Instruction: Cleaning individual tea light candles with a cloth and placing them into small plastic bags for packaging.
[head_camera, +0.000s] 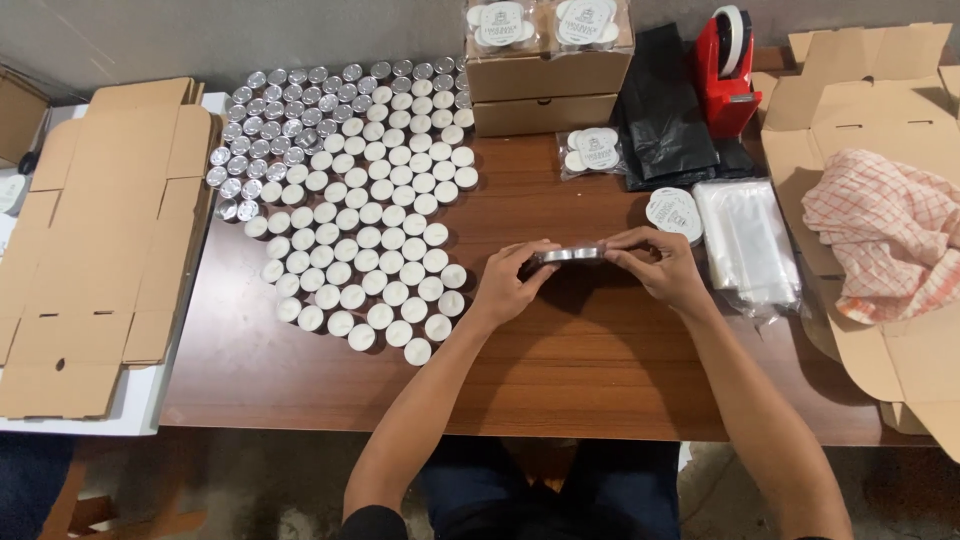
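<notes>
Over the middle of the brown wooden table (560, 380), my left hand (510, 283) and my right hand (655, 265) pinch the two ends of a short row of silver-cupped tealight candles (572, 255), held on their sides between the fingertips. To the left of my left hand spreads a large field of white tealights (370, 250), with empty silver cups (290, 110) at its far left corner. A round white label sticker (674, 212) lies just beyond my right hand.
Flat cardboard box blanks (100, 250) lie at the left. Two closed cardboard boxes (545, 85) with bagged tealight packs (592, 150) stand at the back. Black bags (665, 110), a red tape dispenser (727, 70), clear plastic bags (748, 240) and a checked cloth (885, 230) on open cardboard sit at the right.
</notes>
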